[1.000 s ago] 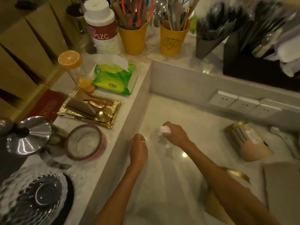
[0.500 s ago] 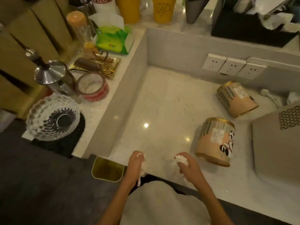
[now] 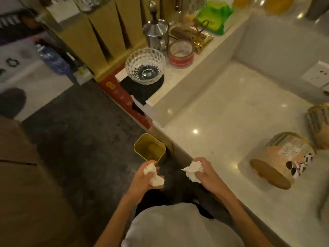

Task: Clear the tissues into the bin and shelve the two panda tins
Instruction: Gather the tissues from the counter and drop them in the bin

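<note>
Left hand [image 3: 144, 180] grip clamped on crumpled tissue [image 3: 153, 175]; right hand [image 3: 204, 172] grip clamped on second tissue wad [image 3: 193, 171]. Yellow bin [image 3: 149, 147] seen on floor beside table [image 3: 231, 111] edge, mouth open upward, just ahead of left hand. Left judged nearer; right must be carried leftward. Two panda tins, near one [image 3: 283, 157] and far one [image 3: 318, 125], left lying on sides on table, well right.

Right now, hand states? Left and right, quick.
Left hand: closed on a crumpled tissue, near the bin.
Right hand: closed on another crumpled tissue.
</note>
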`<act>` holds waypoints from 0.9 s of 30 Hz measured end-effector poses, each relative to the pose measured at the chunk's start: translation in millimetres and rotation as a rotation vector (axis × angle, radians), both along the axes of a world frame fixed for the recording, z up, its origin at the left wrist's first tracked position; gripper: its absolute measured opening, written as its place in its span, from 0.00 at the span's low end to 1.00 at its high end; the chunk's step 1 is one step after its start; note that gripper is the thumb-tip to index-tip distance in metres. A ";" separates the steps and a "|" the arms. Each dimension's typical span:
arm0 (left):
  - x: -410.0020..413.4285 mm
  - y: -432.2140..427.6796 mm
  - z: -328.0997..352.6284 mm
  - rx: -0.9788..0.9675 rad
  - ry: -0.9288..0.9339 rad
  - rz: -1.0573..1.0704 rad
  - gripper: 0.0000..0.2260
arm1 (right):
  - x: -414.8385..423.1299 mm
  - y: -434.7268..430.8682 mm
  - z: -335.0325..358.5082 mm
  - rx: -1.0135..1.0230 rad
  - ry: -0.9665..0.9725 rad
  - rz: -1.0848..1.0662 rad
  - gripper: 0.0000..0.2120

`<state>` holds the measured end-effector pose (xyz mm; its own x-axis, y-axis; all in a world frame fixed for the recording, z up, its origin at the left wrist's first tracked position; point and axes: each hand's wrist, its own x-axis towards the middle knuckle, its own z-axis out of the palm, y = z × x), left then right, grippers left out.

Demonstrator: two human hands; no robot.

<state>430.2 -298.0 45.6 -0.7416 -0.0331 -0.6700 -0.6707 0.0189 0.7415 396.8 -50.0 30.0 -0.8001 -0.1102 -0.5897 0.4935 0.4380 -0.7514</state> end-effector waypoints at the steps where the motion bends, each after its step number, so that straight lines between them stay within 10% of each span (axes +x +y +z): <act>1: 6.3 -10.2 -2.6 -0.042 0.021 0.038 0.11 | 0.1 -11.7 2.8 -0.026 0.018 0.012 0.12; 10: -0.6 -152.4 -35.5 0.127 -0.161 0.364 0.13 | -26.5 -173.9 -23.8 0.120 0.143 0.086 0.17; 18: -69.7 -252.8 -215.9 -0.411 -0.066 -0.250 0.13 | -79.4 -291.9 -161.4 0.262 -0.023 0.149 0.20; 27: -226.8 -243.3 -518.0 -0.655 0.058 -0.889 0.17 | -179.8 -329.0 -474.2 0.479 -0.005 0.285 0.19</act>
<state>203.4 -541.3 -472.3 -0.7069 0.1916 -0.6809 -0.1875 0.8774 0.4416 217.0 -378.9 -444.2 -0.7751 -0.0405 -0.6306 0.3082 0.8469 -0.4332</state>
